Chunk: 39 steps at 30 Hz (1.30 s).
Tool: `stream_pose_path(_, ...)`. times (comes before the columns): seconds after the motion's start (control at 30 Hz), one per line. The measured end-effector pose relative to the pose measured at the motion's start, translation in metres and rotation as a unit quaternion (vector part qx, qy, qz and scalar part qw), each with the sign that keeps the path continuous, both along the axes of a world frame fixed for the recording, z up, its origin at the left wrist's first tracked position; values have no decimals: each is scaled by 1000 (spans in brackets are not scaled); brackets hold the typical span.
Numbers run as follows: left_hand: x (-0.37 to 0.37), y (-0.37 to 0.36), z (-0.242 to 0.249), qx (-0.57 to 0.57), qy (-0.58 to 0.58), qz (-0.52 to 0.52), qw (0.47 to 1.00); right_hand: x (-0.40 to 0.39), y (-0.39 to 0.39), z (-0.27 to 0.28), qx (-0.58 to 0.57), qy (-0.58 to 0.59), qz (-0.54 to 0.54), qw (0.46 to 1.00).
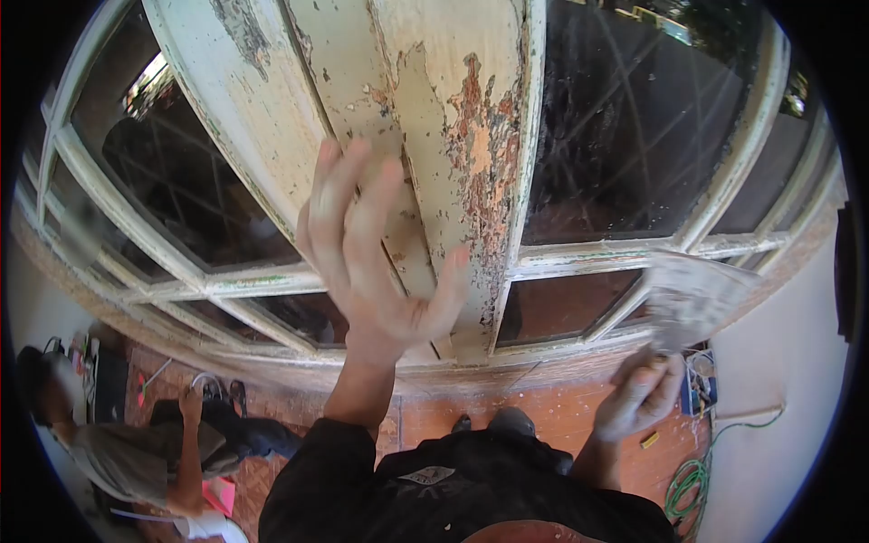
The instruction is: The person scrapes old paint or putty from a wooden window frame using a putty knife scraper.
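Note:
My left hand [371, 244] is raised in front of the peeling cream-painted wooden post [489, 154], its fingers stretched out and slightly blurred. Nothing is held in it. On the right, my right hand [641, 396] is closed around the handle of a wide-bladed scraper [699, 294]. The flared blade points up, smeared with whitish residue, and overlaps the lower window bars in this view. Bare reddish-brown patches run down the post's right side, where the paint has flaked off.
Glass panes [634, 127] in worn white frames flank the post. At lower left, another person [154, 452] sits near a white bucket [210, 525]. A green hose [690, 489], a blue crate [698, 394] and a small yellow item [650, 440] lie on the reddish floor [534, 403] at right.

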State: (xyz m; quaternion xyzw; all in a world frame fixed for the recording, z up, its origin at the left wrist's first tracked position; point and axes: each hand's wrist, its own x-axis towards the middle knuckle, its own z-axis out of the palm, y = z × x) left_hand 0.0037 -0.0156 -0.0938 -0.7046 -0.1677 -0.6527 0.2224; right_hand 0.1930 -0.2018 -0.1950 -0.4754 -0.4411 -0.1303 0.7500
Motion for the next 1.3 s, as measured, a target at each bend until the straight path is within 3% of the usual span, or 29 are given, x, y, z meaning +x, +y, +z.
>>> stream_pose_path(0.13,19,15,12,-15,-2,88,996,60,8,5,96,-14,-81,992)
stream_pose_path(0.4,52,16,21,-32,-40,181,982,165,23,-1,132,42,-76,987)
stream_pose_path(0.5,52,9,15,-74,-47,198,976,172,43,-1,140,86,-31,986)
stream_pose_path(0.57,51,3,14,-105,-45,213,970,171,53,2,92,53,-69,992)
stream_pose_path(0.73,47,2,24,-111,-48,244,962,182,82,-15,176,0,-7,984)
stream_pose_path(0.87,41,-1,32,-150,-47,242,958,168,88,-5,191,-66,-60,977)
stream_pose_path(0.97,35,9,30,-135,-43,263,954,160,93,-6,222,1,-9,975)
stream_pose_path(1.1,30,10,31,-154,-49,221,962,173,106,-19,273,-63,-6,960)
stream_pose_path(1.2,13,18,35,-100,-43,251,962,159,102,-12,234,-17,-61,970)
stream_pose_path(1.3,7,35,31,-25,-53,245,968,159,96,-17,206,-11,-41,978)
